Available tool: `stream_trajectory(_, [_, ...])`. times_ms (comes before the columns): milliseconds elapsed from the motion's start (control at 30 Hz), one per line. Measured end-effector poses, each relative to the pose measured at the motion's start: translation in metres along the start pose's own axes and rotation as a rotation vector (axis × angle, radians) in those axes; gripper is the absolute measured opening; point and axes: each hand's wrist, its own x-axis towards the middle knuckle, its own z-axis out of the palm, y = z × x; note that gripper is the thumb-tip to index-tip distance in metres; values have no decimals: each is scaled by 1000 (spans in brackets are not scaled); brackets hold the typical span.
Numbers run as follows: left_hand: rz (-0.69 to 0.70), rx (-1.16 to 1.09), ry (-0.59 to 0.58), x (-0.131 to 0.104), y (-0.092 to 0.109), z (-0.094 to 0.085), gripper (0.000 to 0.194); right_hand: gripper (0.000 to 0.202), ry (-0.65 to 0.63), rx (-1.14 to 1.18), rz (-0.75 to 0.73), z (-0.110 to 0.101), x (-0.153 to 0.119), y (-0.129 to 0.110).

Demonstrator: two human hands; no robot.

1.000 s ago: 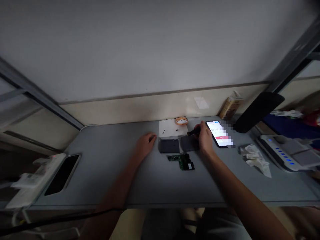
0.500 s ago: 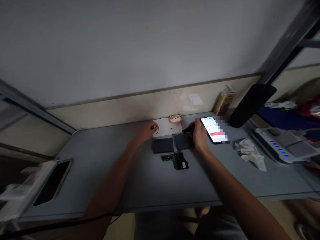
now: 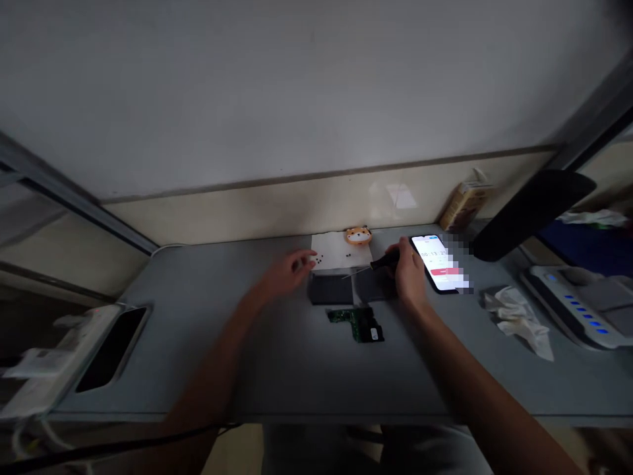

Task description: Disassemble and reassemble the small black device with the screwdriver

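Note:
My left hand (image 3: 288, 272) is at the left edge of a white sheet of paper (image 3: 333, 247). Its index finger and thumb look slightly apart, beside several tiny dark screws (image 3: 319, 259). My right hand (image 3: 409, 274) grips a screwdriver (image 3: 383, 260) by its black handle. The thin shaft points left, over two dark, flat rectangular pieces: the left one (image 3: 331, 289) lies below the paper, and the right one (image 3: 373, 285) is partly hidden by my hand. Nearer me lies a green circuit board (image 3: 355, 323) with a black section and a small white label.
An orange animal-face item (image 3: 358, 236) sits on the paper's far corner. A lit phone (image 3: 435, 260) lies right of my hand, with crumpled tissue (image 3: 517, 316), a power strip (image 3: 573, 310), a drink carton (image 3: 465, 204) and a dark cylinder (image 3: 531, 214) beyond. A dark-screened phone (image 3: 113, 349) is at left.
The view has shifted, so the desk items appear farther right. My left hand has drawn back slightly from the paper, uncovering more screws. My right hand still holds the screwdriver.

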Motion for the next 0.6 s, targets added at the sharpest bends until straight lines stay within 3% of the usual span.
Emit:
stream_trajectory(100, [88,-71,-100,-23,9,4,41,62,14,-20,-24,0,-1,1])
stream_trajectory(200, [145,-31,-72,-36,16,13,31,61,36,-56,-50,2,-2,3])
stream_trajectory(300, [196,17,4,-36,16,20,21,60,46,-79,-78,4,-2,5])
stream_trajectory(600, [289,84,69,-33,2,19,25,62,67,-36,-64,1,-1,5])
